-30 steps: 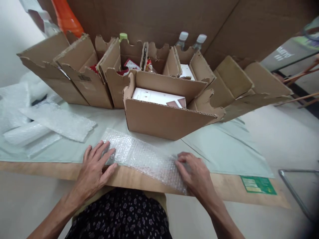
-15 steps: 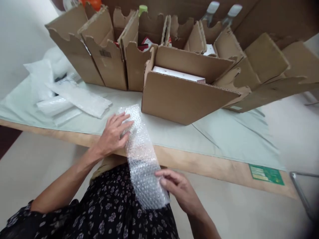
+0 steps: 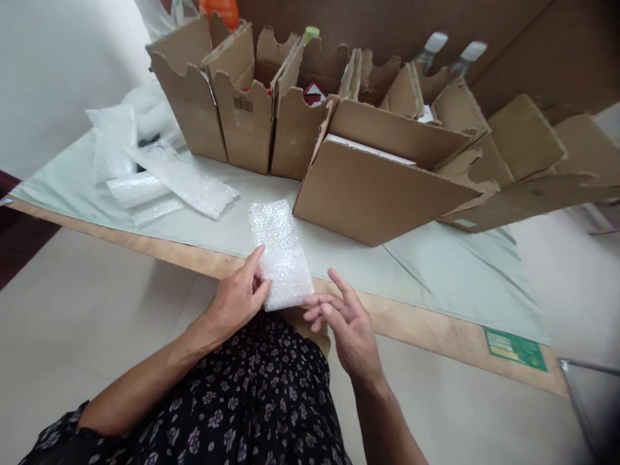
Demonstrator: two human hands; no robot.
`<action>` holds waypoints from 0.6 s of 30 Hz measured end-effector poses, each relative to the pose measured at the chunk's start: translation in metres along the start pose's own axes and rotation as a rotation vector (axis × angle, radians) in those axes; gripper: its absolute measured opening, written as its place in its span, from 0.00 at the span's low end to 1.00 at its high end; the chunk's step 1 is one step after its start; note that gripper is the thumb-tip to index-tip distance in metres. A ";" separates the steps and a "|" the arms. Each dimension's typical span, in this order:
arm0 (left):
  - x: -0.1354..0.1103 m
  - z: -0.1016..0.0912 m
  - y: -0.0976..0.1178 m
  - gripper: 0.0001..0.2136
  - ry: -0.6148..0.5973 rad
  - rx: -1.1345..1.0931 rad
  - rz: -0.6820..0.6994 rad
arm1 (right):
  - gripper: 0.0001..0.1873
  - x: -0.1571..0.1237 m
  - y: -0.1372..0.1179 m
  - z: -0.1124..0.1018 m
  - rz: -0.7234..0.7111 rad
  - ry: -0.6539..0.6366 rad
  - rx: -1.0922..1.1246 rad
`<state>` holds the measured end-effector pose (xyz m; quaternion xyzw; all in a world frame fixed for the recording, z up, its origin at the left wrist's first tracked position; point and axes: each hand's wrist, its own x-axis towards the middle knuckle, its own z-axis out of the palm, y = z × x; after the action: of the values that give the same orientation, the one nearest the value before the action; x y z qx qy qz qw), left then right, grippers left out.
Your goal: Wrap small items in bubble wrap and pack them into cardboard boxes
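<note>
Lengthwise, the bubble wrap [image 3: 285,278] points forward across the table edge [image 3: 411,316]

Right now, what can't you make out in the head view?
All in the head view:
- Bubble wrap: patch under the left hand, hidden by its fingers.
- White item: all but a strip hidden by the front cardboard box.
- Orange object: cut off by the top edge.
- White-capped bottles: lower parts hidden by the box row.
- Green card: print too small.

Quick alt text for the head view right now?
Left hand touches a bubble-wrap piece lying over the table edge; right hand, open, is at its near corner. Cardboard boxes stand behind; loose bubble wrap lies left.
</note>
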<state>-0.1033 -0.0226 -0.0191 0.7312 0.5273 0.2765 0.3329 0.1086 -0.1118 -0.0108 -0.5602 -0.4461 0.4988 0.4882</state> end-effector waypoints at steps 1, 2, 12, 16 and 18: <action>0.003 0.000 -0.001 0.30 -0.015 0.043 0.003 | 0.30 -0.002 -0.002 -0.005 -0.105 0.001 -0.171; 0.005 0.000 -0.001 0.31 -0.028 0.083 0.004 | 0.28 -0.001 -0.003 -0.009 -0.221 -0.011 -0.358; -0.028 -0.014 0.002 0.29 0.095 0.168 0.382 | 0.14 0.043 -0.013 -0.014 -0.629 -0.391 -0.989; -0.031 -0.011 0.003 0.22 0.101 0.226 0.411 | 0.15 0.060 -0.026 -0.009 -0.513 -0.423 -0.970; -0.022 -0.007 0.001 0.19 0.159 0.283 0.389 | 0.15 0.070 -0.026 -0.006 -0.463 -0.382 -0.939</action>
<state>-0.1147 -0.0428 -0.0154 0.8342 0.4347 0.3155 0.1250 0.1215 -0.0397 0.0067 -0.5048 -0.8124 0.2187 0.1933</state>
